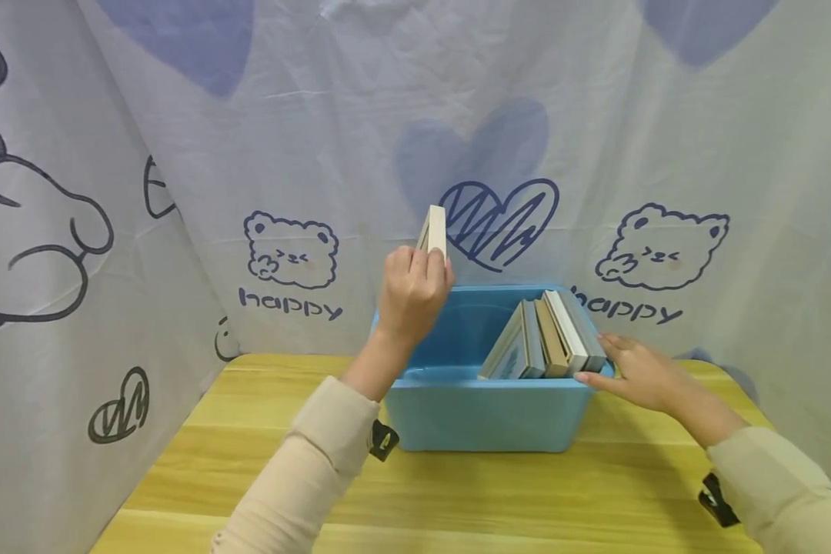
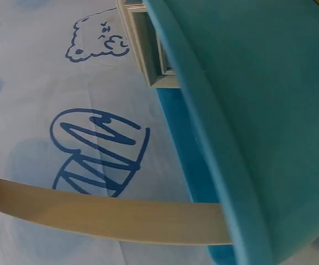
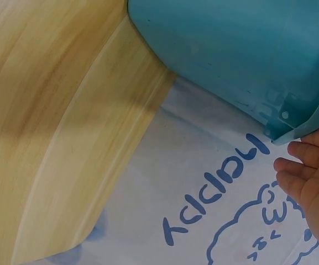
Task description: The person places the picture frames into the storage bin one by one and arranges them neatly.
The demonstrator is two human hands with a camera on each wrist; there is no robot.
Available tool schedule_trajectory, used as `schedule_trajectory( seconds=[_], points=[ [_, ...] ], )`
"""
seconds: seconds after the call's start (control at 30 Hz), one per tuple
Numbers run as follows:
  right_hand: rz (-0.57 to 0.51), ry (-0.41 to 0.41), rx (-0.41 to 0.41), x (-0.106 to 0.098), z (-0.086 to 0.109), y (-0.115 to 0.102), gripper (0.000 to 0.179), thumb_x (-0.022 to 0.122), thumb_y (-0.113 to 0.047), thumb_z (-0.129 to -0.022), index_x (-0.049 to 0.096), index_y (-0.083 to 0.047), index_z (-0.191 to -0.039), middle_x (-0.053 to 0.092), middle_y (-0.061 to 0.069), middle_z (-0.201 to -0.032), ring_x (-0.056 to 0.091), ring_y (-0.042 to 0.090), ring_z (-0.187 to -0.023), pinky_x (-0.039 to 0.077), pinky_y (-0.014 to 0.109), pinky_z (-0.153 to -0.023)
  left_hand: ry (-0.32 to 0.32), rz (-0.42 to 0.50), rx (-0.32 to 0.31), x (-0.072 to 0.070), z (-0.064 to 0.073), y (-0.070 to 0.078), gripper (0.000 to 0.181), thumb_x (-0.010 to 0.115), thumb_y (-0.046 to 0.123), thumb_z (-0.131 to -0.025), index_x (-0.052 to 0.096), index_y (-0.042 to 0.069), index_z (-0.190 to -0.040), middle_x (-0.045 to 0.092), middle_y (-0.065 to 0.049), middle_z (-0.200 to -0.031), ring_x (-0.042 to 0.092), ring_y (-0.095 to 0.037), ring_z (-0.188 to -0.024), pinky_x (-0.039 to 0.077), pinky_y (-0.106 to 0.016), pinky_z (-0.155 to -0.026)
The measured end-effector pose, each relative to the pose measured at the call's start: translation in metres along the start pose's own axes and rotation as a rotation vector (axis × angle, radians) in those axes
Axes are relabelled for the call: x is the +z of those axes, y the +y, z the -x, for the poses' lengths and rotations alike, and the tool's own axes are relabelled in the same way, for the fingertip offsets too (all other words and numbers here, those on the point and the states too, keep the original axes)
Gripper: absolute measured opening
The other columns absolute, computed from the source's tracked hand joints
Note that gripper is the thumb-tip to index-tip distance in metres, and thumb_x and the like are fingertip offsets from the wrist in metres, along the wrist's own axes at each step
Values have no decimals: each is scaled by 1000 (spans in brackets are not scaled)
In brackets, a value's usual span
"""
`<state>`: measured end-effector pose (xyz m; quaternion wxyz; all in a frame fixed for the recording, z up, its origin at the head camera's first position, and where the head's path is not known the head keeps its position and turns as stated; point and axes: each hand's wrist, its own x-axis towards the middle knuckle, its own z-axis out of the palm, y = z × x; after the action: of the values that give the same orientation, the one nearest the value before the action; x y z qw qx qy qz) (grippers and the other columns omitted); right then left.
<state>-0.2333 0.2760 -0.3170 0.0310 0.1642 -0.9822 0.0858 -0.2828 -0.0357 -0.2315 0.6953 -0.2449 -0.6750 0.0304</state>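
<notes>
A blue plastic bin stands on the table. My left hand grips a pale picture frame upright above the bin's left part. In the left wrist view the long edge of that picture frame runs down behind the bin's rim. Several picture frames lean side by side in the right part of the bin. My right hand rests at the bin's right end, its thumb at the front corner. Its fingers, loosely bent in the right wrist view, lie against the outside of the rim.
The wood-patterned table carries the bin near its back edge. Behind and to the left hangs a white curtain printed with hearts, bears and lettering. Black clips sit at both sleeves.
</notes>
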Motion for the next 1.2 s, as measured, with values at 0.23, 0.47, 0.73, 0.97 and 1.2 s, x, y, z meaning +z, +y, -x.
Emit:
schedule_trajectory(
  seconds=[0.23,0.47,0.73,0.97,1.2],
  points=[
    [13,-3,5,-1,1,-1,87,51,-57,-87,38,17,-132,39,36,-135,39,52,-123,38,61,-97,2,29,-10,9,16,13,24,72,14,-69,52,4,-62,52,-6,-53,47,-20,-55,37,-27,-50],
    [13,-1,6,0,1,-1,86,51,-57,-87,38,16,-132,39,36,-135,39,52,-123,38,61,-97,-6,55,-6,12,26,26,18,70,13,-71,56,3,-65,55,-7,-56,48,-19,-57,39,-27,-51],
    [9,3,5,0,1,0,87,51,-56,-87,38,16,-132,40,36,-135,39,52,-123,38,62,-97,9,108,-4,15,34,39,16,71,12,-69,59,2,-68,57,-7,-58,50,-20,-58,42,-28,-53],
    [8,6,7,0,1,0,86,51,-56,-87,38,16,-132,40,35,-136,39,51,-124,38,61,-97,33,99,-11,17,39,50,14,65,13,-75,59,4,-67,57,-5,-57,50,-18,-56,42,-26,-52],
    [5,28,-7,1,1,0,86,52,-55,-86,39,16,-131,40,36,-135,40,51,-123,38,61,-98,31,86,-43,20,45,64,13,65,13,-72,57,6,-64,54,-3,-55,49,-17,-56,40,-26,-52]
  ],
)
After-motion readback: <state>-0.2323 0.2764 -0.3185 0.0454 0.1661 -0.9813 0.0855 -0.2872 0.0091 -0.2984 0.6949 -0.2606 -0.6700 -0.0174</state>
